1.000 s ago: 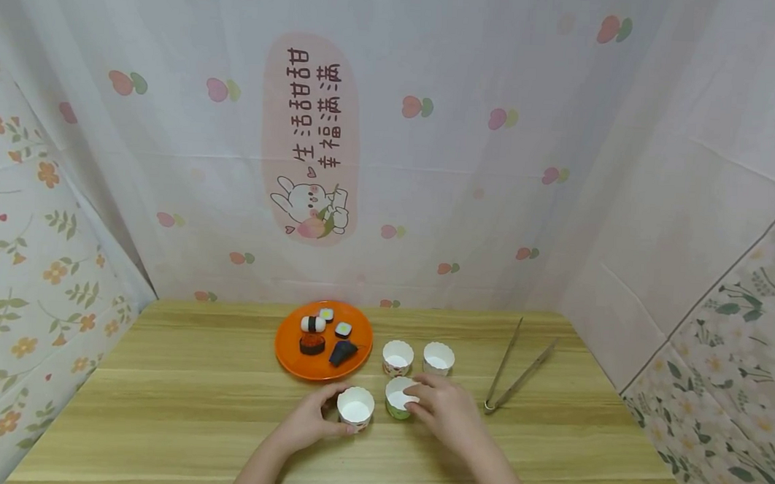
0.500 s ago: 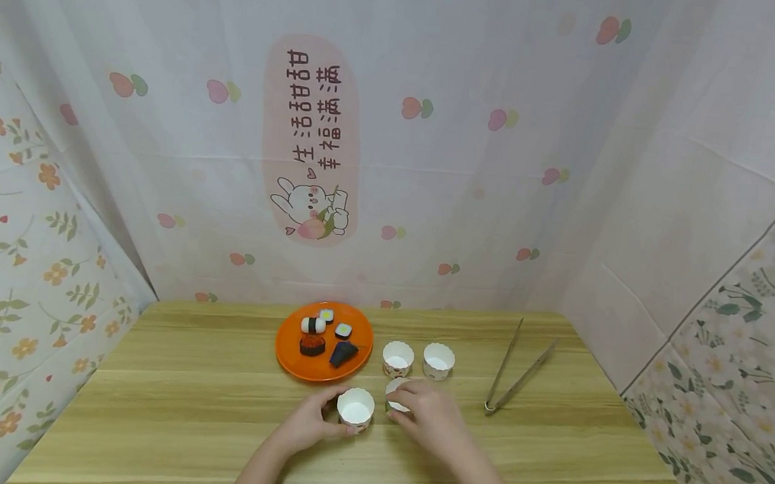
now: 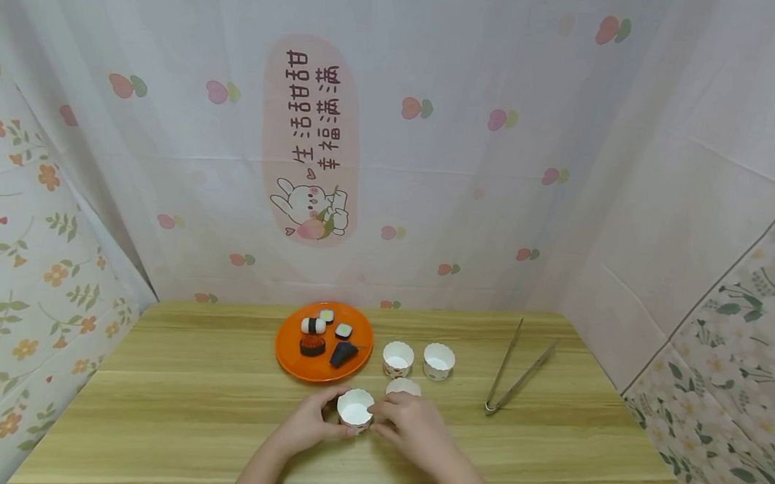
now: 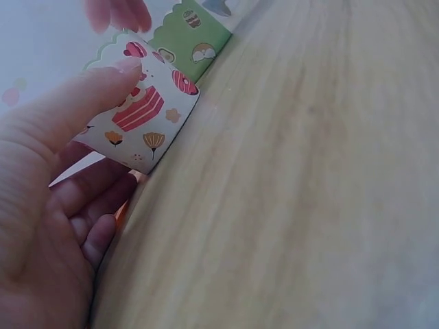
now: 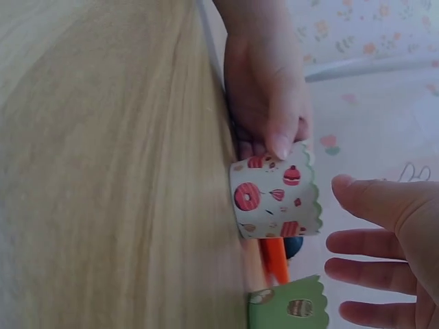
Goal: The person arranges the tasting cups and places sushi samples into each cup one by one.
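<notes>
A white paper baking cup (image 3: 355,411) printed with cakes and donuts stands upright near the front of the table. My left hand (image 3: 310,418) grips its left side, thumb on the near wall and fingers behind, as the left wrist view confirms. Just right of the cup is my right hand (image 3: 412,427), its fingertips close to the scalloped rim. In the right wrist view those fingers (image 5: 370,274) are spread and relaxed with nothing between them. A green paper baking cup (image 5: 295,305) stands alongside, partly hidden by my right hand in the head view.
Behind are two more paper baking cups, one at left (image 3: 397,359) and one at right (image 3: 438,360). An orange plate (image 3: 318,374) with several toy sushi pieces (image 3: 312,345) sits back left. Spread metal tongs (image 3: 500,403) lie to the right. A printed curtain (image 3: 392,162) closes off the back.
My right hand has moved left from the green baking cup to beside the white one, leaving the green cup in place. My left hand and its cup have stayed still.
</notes>
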{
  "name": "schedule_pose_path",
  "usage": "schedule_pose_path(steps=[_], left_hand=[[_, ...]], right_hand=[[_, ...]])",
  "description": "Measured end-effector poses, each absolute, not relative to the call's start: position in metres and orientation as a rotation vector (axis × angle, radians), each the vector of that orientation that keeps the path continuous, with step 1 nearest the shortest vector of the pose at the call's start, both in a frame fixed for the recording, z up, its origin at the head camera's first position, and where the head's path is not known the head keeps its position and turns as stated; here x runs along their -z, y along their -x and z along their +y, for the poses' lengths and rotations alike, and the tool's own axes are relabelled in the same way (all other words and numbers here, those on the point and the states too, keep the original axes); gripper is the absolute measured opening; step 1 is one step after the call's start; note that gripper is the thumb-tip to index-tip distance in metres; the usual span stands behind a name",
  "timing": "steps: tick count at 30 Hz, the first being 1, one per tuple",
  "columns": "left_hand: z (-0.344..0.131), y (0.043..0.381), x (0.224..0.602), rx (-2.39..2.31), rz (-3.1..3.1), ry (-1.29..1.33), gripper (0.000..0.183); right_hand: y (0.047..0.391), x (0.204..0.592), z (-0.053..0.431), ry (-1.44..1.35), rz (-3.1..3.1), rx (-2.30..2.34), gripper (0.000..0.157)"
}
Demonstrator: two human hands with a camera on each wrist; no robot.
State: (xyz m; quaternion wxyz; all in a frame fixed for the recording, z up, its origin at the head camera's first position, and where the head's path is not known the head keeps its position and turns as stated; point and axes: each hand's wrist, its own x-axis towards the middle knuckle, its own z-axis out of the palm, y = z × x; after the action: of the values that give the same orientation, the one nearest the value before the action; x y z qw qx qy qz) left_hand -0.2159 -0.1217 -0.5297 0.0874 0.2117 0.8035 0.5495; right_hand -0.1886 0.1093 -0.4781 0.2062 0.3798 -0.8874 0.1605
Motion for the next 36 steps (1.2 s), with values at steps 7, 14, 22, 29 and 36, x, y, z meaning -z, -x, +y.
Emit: schedule_pose_path(steps=[7,14,22,29,36], left_hand=[[-0.123,0.216,0.529,-1.605,2.412,-0.691,0.058],[-0.123,0.215,0.528,-1.612,2.39,-0.715,0.057],[-0.123,0.214,0.53,-1.593,2.422,-0.716,0.059],[-0.124,0.215,0.531,-1.6,2.402,-0.729,0.058],[-0.125,0.216,0.532,-1.654,2.329,-0.736,0.059]], right_hand=[[0.19,0.481,0.105,-1.051,-2.492,-0.423,0.021],[0.189,0.481,0.103,-1.05,-2.495,-0.426,0.019],[0.189,0.482,0.101,-1.052,-2.461,-0.399,0.014],[0.187,0.482,0.097,-1.053,-2.441,-0.345,0.013],[0.184,0.48,0.095,-1.054,-2.473,-0.34,0.012]])
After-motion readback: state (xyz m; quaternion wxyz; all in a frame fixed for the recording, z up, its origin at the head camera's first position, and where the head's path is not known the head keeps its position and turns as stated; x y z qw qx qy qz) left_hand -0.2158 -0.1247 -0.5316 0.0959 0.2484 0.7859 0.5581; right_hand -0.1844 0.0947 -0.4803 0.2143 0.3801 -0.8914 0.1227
